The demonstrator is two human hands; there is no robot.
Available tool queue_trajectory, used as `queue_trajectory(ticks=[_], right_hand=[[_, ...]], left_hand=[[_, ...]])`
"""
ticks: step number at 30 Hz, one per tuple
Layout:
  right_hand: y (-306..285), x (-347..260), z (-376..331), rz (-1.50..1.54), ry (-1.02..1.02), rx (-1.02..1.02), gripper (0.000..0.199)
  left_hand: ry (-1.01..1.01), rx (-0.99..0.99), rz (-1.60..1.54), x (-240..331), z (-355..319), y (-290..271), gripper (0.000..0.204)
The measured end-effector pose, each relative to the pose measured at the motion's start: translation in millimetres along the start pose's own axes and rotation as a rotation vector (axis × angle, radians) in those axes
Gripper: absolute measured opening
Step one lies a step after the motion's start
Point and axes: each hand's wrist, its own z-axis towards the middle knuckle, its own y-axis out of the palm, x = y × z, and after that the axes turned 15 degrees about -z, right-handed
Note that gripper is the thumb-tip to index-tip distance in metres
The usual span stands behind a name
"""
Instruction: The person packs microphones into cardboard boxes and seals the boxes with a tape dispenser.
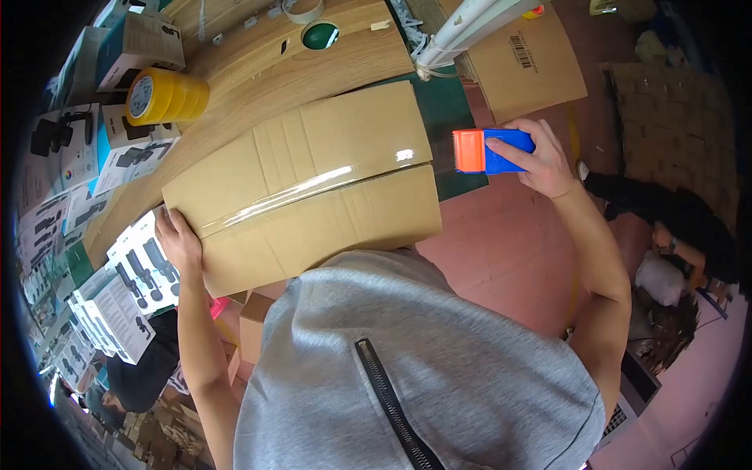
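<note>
A closed cardboard box (345, 137) lies in front of me, close to my body, its long seam running left to right. A strip of clear tape (286, 196) shines along part of that seam, and a shorter glossy patch shows near the right end. My left hand (180, 243) grips the box's left end, thumb on the top edge. Off the box's right end, my right hand (548, 160) is closed around an orange and blue tape dispenser (507, 151). Its toothed orange edge faces the box, with a gap between them.
Yellow tape rolls (168, 96) and stacked product boxes (102, 149) stand at the left. Behind the box is a wooden table (243, 63) with a round hole. A white post (462, 35) rises at the back. Flat cardboard (525, 66) lies beyond it. Other people are at both sides.
</note>
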Motion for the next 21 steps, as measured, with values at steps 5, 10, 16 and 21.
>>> queue_trajectory(ticks=[5, 10, 16, 21], right_hand=[[8, 8, -3, 0.0, 0.001, 0.038, 0.075], [3, 4, 0, 0.008, -0.006, 0.049, 0.074], [15, 2, -2, -0.001, -0.008, -0.014, 0.073], [41, 2, -8, 0.076, 0.001, -0.021, 0.076]], left_hand=[[0.828, -0.08, -0.013, 140, -51, 38, 0.05], [1.166, -0.741, -0.303, 290, -124, 123, 0.065], [1.328, -0.732, -0.201, 293, -140, 178, 0.052], [1.303, -0.734, -0.16, 297, -141, 181, 0.048]])
